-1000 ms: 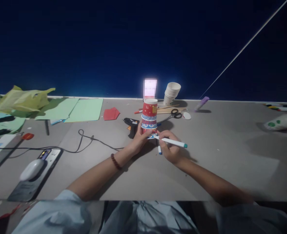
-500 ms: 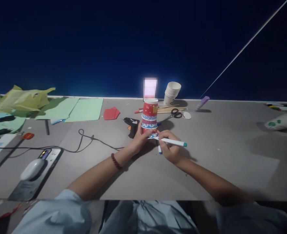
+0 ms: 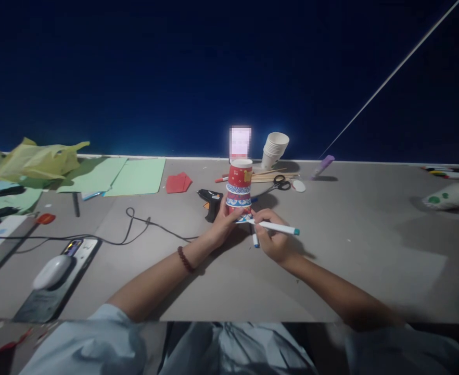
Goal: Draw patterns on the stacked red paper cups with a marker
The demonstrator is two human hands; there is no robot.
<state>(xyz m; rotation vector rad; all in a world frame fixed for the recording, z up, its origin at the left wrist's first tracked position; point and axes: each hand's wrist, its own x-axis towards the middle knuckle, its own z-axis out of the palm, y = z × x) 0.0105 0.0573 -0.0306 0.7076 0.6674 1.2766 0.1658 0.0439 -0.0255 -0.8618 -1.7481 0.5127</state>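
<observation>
My left hand (image 3: 225, 223) is closed around the lower part of a stack of decorated paper cups (image 3: 240, 179), red above with blue-and-white patterned bands below. In my right hand (image 3: 274, 239) is a white marker (image 3: 278, 227) with a teal end, held like a pen. Its tip reaches the bottom edge of the cup stack, close to my left thumb; the exact contact is too small to make out. Just left of the cups lies a black hot glue gun (image 3: 211, 204). Another marker (image 3: 255, 237) lies on the table under my hands.
Behind the cups stand a lit, blurred screen (image 3: 240, 141) and a stack of white paper cups (image 3: 275, 150). Scissors (image 3: 280, 183), wooden sticks (image 3: 270, 176) and a purple glue stick (image 3: 323, 166) lie nearby. A cable (image 3: 163, 229) runs left past a phone (image 3: 53, 286) and power strip (image 3: 7, 245).
Almost nothing differs. Both hands keep their hold on the cups and the marker, and the view has shifted very slightly.
</observation>
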